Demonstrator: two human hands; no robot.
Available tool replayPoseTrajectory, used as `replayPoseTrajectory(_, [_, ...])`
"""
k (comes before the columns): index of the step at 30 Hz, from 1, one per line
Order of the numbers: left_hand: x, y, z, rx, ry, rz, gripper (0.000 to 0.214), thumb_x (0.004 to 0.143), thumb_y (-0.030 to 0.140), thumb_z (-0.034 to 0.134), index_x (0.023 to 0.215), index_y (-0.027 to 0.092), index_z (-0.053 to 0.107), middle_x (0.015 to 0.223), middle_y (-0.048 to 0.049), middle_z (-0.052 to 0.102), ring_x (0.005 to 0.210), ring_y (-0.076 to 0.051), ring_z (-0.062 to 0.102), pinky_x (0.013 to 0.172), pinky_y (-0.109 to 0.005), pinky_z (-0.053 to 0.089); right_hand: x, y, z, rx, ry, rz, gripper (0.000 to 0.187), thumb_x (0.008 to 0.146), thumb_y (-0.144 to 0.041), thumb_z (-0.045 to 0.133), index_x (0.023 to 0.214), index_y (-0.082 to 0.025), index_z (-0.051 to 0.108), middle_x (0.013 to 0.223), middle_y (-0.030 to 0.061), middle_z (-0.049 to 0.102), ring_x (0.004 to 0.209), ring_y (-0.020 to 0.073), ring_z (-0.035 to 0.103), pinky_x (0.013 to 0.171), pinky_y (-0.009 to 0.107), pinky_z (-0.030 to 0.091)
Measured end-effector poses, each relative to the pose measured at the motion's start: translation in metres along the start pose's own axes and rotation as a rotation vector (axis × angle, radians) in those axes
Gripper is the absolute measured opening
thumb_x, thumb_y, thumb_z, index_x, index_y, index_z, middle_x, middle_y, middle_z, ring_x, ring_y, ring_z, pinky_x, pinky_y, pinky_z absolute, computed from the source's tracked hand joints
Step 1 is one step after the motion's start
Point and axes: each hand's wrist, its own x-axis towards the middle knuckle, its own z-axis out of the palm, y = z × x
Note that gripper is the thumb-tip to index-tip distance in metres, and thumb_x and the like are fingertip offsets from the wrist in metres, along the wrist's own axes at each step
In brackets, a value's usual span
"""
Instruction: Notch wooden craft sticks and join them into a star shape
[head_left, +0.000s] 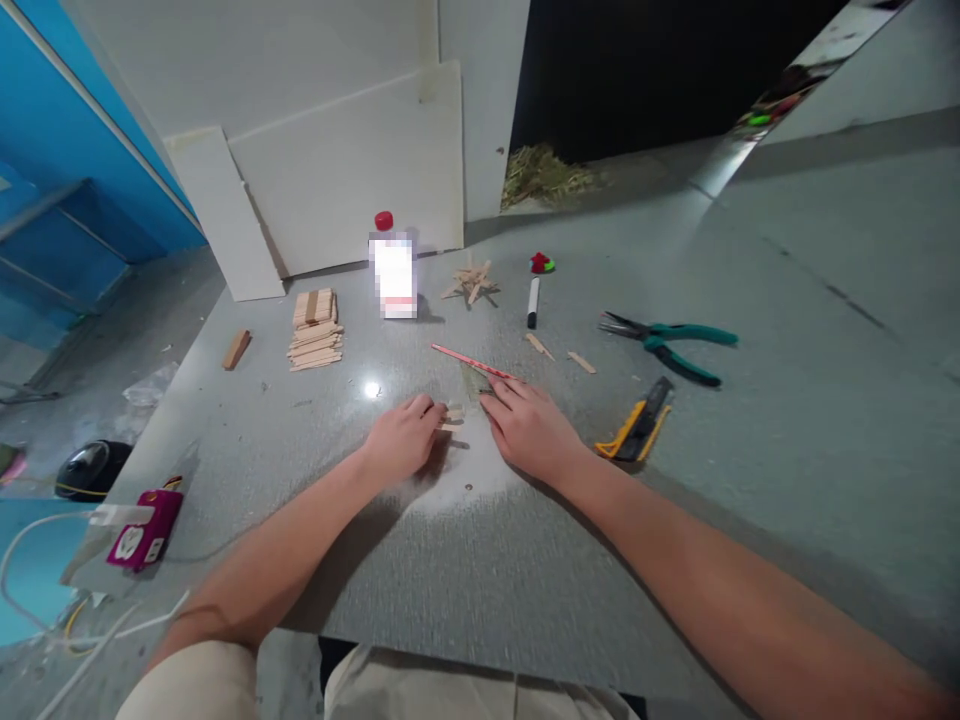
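My left hand (405, 437) is closed, its fingertips pinching short wooden craft sticks (451, 428) that poke out to the right just above the tabletop. Across a small gap, my right hand (531, 428) rests on the table with fingers stretched forward and slightly apart. A thin red patterned strip, perhaps a pencil or ruler (469, 358), runs up to its fingertips, where its near end is partly covered. Beneath those fingertips lies a small dark thin piece (486, 391) that I cannot make out.
Bundled craft sticks (315, 308), loose sticks (316, 346) and a blurred red-capped bottle (394, 275) stand farther back. A stick pile (472, 283), marker (533, 302), green-handled pliers (667, 343) and yellow utility knife (637, 425) lie rightward. A purple box (146, 530) sits left.
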Motion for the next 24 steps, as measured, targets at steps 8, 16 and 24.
replayPoseTrajectory(8, [0.014,-0.002,0.008,-0.024,0.046,0.015,0.040,0.098,0.018,0.046,0.138,0.018,0.052,0.124,-0.0112,0.061,0.110,-0.025,0.061,0.088,-0.037,0.056,0.003,-0.010,-0.006,0.218,0.091,-0.010,0.025,0.095,-0.016,0.049,0.110,-0.013,0.069,0.121,0.0162,0.070,0.113,0.0286,0.061,0.102,0.047,0.048])
replayPoseTrajectory(16, [0.019,-0.005,0.016,-0.100,0.100,0.059,0.044,0.092,0.014,0.049,0.136,0.018,0.053,0.128,-0.0127,0.059,0.114,-0.026,0.060,0.094,-0.041,0.056,0.008,-0.022,-0.006,0.269,0.080,-0.095,0.017,0.098,-0.028,0.058,0.100,-0.015,0.068,0.092,0.0109,0.072,0.086,0.0246,0.062,0.079,0.039,0.049])
replayPoseTrajectory(24, [0.020,-0.002,0.016,-0.114,0.086,0.064,0.032,0.094,0.013,0.047,0.123,0.017,0.060,0.118,-0.0112,0.064,0.102,-0.024,0.062,0.083,-0.036,0.054,0.007,-0.020,-0.008,0.271,0.127,-0.201,0.020,0.099,-0.019,0.055,0.113,-0.014,0.068,0.098,0.0101,0.074,0.083,0.0214,0.063,0.076,0.036,0.048])
